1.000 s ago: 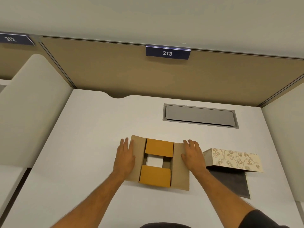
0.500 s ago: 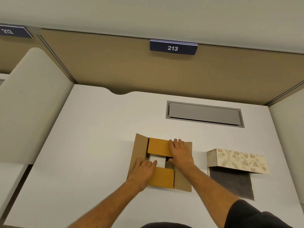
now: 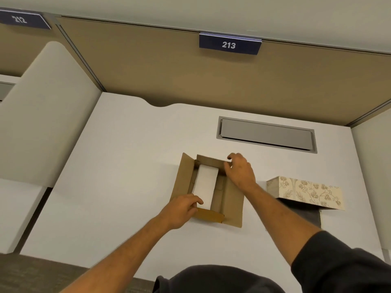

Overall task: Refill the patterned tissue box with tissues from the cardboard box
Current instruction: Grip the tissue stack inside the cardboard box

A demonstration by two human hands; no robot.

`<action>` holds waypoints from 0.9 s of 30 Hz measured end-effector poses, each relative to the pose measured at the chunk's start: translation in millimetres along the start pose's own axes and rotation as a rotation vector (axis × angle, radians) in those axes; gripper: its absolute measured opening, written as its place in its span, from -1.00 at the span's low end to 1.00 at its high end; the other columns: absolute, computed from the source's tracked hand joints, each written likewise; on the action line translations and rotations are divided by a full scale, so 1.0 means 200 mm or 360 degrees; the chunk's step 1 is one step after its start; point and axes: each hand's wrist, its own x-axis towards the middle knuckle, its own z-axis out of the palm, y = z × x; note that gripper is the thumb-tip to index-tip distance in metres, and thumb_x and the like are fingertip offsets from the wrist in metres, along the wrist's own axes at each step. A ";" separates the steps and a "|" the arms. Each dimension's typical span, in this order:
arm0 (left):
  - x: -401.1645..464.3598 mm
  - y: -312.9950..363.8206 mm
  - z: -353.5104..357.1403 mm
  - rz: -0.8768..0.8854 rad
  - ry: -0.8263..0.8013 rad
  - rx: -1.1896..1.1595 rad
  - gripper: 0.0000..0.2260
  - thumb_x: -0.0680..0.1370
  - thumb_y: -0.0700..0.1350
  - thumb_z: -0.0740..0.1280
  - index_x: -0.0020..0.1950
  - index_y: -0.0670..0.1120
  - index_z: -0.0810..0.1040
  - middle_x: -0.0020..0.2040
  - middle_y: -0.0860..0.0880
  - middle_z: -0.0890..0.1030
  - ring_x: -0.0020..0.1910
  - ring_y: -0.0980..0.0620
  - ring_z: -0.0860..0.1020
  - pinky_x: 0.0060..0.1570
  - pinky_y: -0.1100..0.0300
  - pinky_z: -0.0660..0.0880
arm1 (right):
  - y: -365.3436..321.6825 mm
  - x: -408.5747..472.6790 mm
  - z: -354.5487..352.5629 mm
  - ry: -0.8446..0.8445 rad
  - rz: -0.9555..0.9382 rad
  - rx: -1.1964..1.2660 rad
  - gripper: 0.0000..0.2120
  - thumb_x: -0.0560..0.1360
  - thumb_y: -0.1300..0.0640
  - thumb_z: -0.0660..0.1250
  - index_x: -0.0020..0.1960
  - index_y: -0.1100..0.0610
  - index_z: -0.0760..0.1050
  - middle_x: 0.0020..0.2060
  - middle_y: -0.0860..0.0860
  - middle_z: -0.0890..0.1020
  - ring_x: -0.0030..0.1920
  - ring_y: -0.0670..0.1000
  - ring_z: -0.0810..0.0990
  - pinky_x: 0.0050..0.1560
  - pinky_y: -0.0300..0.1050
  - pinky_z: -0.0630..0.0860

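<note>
A brown cardboard box (image 3: pixel 230 199) lies open in the middle of the white desk (image 3: pixel 118 166), all its flaps folded outward. Inside it a white stack of tissues (image 3: pixel 205 185) shows, set against the left side. My left hand (image 3: pixel 182 210) grips the near flap at the box's front left corner, thumb at the tissues' near end. My right hand (image 3: pixel 240 170) holds the far flap back at the far right corner. The patterned tissue box (image 3: pixel 306 192), cream with leafy sprigs, stands to the right on a dark grey mat (image 3: pixel 306 214).
A grey cable hatch (image 3: pixel 266 134) is set into the desk behind the boxes. Tan partition panels close off the back, with a number plate reading 213 (image 3: pixel 229 44). A white divider (image 3: pixel 42 115) stands at the left.
The two orange inner flaps were closed over the box; both hands have pulled them open, one toward me and one away, uncovering the whole tissue stack.
</note>
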 end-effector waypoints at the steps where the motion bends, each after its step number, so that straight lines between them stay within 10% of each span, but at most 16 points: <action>1: -0.02 0.01 0.01 -0.0003 0.0008 -0.0027 -0.77 0.63 -0.15 0.27 0.25 0.05 0.58 -0.05 0.16 0.56 -0.08 0.15 0.55 -0.05 0.33 0.49 | -0.01 0.00 -0.01 0.0060 0.0058 0.0055 -0.73 0.57 0.06 0.30 0.18 0.20 0.48 0.07 0.15 0.57 -0.05 0.15 0.59 -0.08 0.00 0.53; 7: -0.14 0.05 0.04 -0.0102 0.0087 -0.0180 -0.80 0.62 -0.09 0.30 0.21 0.07 0.60 -0.09 0.14 0.60 -0.09 0.14 0.58 -0.01 0.22 0.57 | -0.07 0.02 -0.04 0.0129 0.0335 0.0303 -0.82 0.56 0.10 0.34 0.03 0.22 0.48 -0.07 0.20 0.63 -0.18 0.08 0.55 -0.20 -0.06 0.49; 14: -0.23 0.06 0.15 -0.0206 0.0031 -0.0218 -0.78 0.63 -0.09 0.26 0.25 0.06 0.58 -0.04 0.10 0.61 -0.06 0.13 0.57 -0.02 0.29 0.53 | -0.09 -0.08 0.02 -0.0028 0.0220 0.0439 -0.62 0.58 0.22 0.29 0.38 0.23 0.44 0.24 0.20 0.60 0.20 0.21 0.58 0.27 0.09 0.50; 18: -0.14 0.11 0.11 -0.0410 0.0127 -0.0509 -0.73 0.61 -0.10 0.30 0.31 0.03 0.53 0.03 0.07 0.62 -0.02 0.09 0.60 -0.07 0.25 0.58 | -0.08 -0.15 0.10 -0.0122 0.0378 0.0576 -0.59 0.54 0.19 0.30 0.37 0.23 0.44 0.08 0.19 0.66 0.07 0.17 0.62 0.13 0.05 0.56; 23: 0.11 0.18 0.07 -0.0575 0.0210 -0.0631 -0.46 0.62 -0.08 0.31 0.57 -0.05 0.21 0.51 -0.04 0.37 0.45 -0.09 0.38 0.38 -0.01 0.41 | -0.08 -0.25 0.27 -0.0581 0.0734 0.0758 -0.52 0.51 0.04 0.37 0.36 0.17 0.34 0.17 0.09 0.60 0.10 0.13 0.61 0.10 0.09 0.59; 27: 0.31 0.16 0.04 -0.0913 -0.0220 -0.0342 -0.55 0.58 -0.02 0.33 0.43 -0.11 0.35 0.33 -0.12 0.52 0.19 -0.07 0.52 0.18 0.04 0.53 | -0.06 -0.27 0.40 -0.0883 0.0942 0.0773 -0.45 0.53 -0.02 0.36 0.39 0.20 0.25 0.25 0.15 0.55 0.10 0.09 0.57 0.05 -0.02 0.55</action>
